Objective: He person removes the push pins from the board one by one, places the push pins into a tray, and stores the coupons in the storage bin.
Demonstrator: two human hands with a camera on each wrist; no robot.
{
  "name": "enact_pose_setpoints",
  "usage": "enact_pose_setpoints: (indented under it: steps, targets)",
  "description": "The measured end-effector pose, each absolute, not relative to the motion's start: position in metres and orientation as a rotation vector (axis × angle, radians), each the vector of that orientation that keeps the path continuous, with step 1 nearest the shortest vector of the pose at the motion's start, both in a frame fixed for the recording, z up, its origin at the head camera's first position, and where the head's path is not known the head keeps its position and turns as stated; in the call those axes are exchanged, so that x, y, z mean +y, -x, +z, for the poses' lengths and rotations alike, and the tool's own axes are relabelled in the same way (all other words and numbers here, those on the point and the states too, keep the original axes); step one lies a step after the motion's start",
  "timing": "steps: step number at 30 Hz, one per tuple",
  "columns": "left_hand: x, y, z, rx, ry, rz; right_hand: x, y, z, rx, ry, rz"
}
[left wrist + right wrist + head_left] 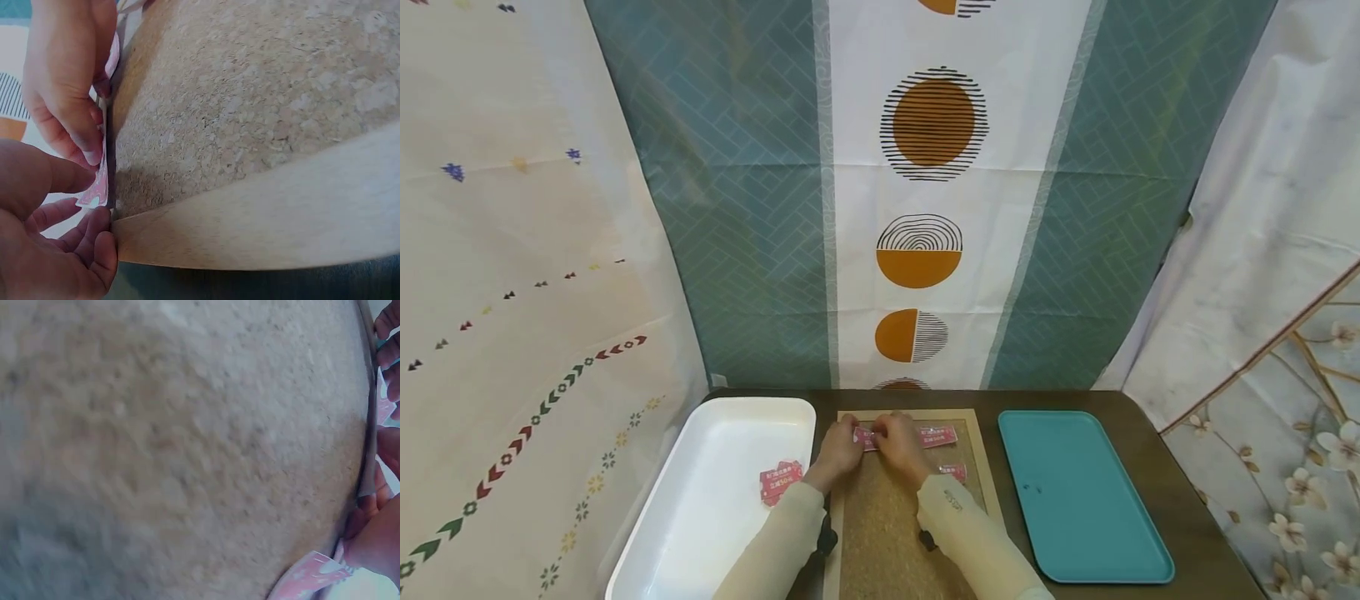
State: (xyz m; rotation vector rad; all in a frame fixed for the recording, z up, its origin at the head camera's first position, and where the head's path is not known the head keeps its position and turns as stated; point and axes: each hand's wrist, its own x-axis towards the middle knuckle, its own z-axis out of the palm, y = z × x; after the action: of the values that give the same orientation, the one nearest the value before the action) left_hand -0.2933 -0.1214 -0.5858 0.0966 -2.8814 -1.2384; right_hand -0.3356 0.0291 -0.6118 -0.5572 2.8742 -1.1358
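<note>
A cork board (880, 533) with a pale wooden frame lies on the table. Across its far end runs a row of pink printed slips (938, 437). The left hand (841, 448) pinches the left end of a pink slip (99, 187) between thumb and fingers, at the far left corner of the cork. Close beside it, the right hand (901, 446) has thumb and fingertips on the same slip. Another pink slip (953, 472) lies lower on the board's right side. In the right wrist view, a pink slip (306, 578) curves up near the right hand (375, 531).
A white tray (692, 492) on the left holds several pink slips (779, 482). On the right lies a teal tray (1086, 500). The dark tabletop (1120, 417) ends at a patterned cloth behind, with more cloths hanging on both sides.
</note>
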Motion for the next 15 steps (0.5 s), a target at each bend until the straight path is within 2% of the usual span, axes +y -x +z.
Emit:
enact_pose_setpoints:
  steps: [15]
  targets:
    - [-0.126, 0.299, -0.598, -2.924, -0.010, -1.084, 0.024, 0.336, -0.620, 2.934, 0.487, -1.260]
